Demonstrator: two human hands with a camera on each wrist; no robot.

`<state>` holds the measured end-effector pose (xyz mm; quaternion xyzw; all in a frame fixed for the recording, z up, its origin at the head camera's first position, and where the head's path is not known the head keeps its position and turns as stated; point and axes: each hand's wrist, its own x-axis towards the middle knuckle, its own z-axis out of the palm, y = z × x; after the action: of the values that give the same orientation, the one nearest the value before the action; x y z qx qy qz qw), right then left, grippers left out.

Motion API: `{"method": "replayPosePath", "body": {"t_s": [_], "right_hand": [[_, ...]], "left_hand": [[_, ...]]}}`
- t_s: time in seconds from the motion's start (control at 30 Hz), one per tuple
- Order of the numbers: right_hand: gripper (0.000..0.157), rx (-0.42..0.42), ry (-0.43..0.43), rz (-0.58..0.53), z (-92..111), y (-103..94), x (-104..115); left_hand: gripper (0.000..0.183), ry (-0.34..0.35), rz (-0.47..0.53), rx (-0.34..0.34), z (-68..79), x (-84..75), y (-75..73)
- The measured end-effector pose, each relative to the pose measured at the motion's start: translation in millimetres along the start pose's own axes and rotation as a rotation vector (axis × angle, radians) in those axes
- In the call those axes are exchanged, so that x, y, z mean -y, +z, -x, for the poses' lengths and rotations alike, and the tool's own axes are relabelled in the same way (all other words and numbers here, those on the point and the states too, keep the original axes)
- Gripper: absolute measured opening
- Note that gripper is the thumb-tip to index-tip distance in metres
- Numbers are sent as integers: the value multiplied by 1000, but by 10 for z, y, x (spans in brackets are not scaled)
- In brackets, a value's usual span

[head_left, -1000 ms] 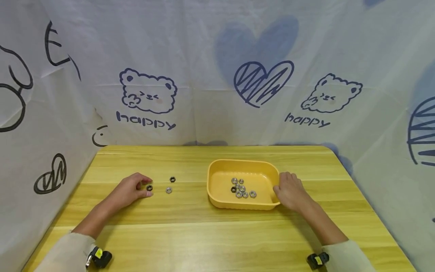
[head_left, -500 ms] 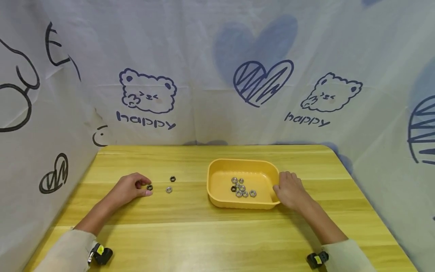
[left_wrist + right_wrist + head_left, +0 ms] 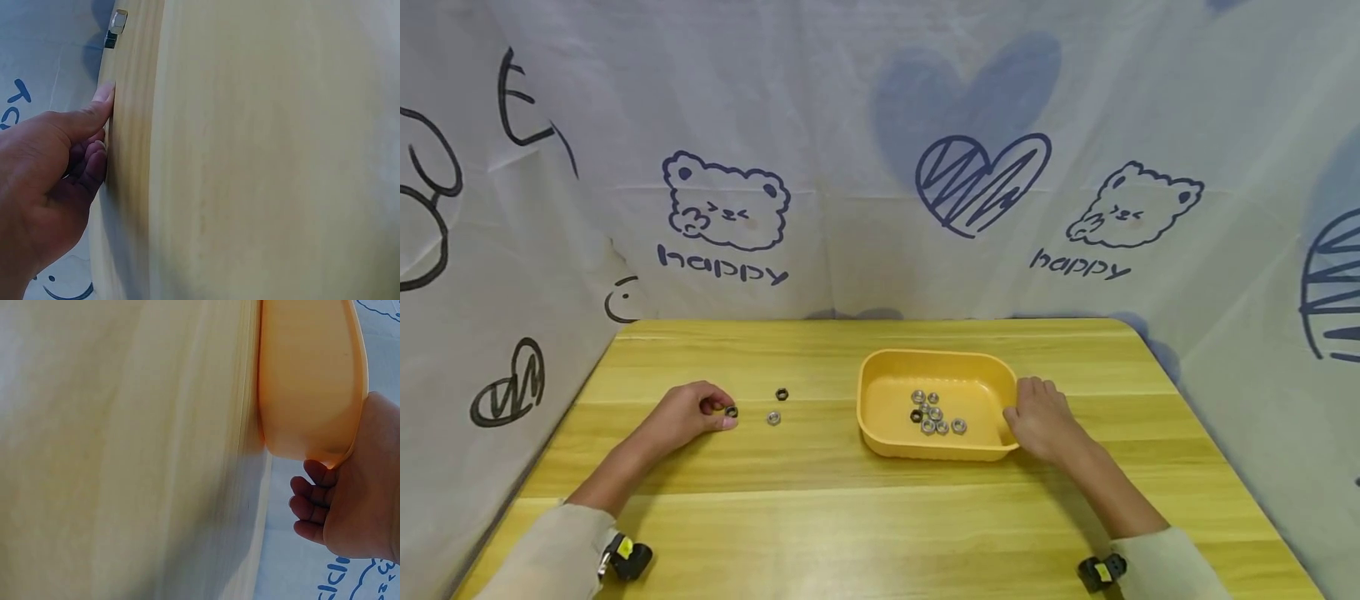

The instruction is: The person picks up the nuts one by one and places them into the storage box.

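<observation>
My left hand [image 3: 688, 412] rests low over the table's left part, pinching a dark hex nut [image 3: 732, 412] between thumb and fingertips. The left wrist view shows that hand [image 3: 50, 169] from the side; the pinched nut is hidden there. Just right of it lie another dark nut [image 3: 782, 394] and a silver nut [image 3: 773, 418]. My right hand [image 3: 1043, 421] grips the right end of a yellow plastic tray [image 3: 936, 452], thumb over the rim and fingers outside. Inside the tray are several silver nuts [image 3: 935, 413] and one dark nut [image 3: 916, 416].
The wood-grain table [image 3: 820, 533] ends at a white cloth [image 3: 850, 250] printed with bears and hearts, which hangs behind and at both sides. Small black cameras [image 3: 628, 558] are strapped near both sleeves.
The thumb and fingers of my left hand have drawn slightly closer around the dark nut. The right hand and the tray stay in place.
</observation>
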<state>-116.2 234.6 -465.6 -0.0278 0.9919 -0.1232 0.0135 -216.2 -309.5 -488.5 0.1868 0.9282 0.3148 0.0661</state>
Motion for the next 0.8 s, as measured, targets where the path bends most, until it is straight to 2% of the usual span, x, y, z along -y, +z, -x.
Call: {"method": "replayPosePath", "body": {"t_s": [0.5, 0.8], "right_hand": [[33, -13, 4, -7, 33, 25, 6], [33, -13, 2, 4, 43, 34, 15]], "left_hand": [[25, 31, 26, -1, 16, 18, 9], [21, 30, -22, -4, -12, 8, 4]]}}
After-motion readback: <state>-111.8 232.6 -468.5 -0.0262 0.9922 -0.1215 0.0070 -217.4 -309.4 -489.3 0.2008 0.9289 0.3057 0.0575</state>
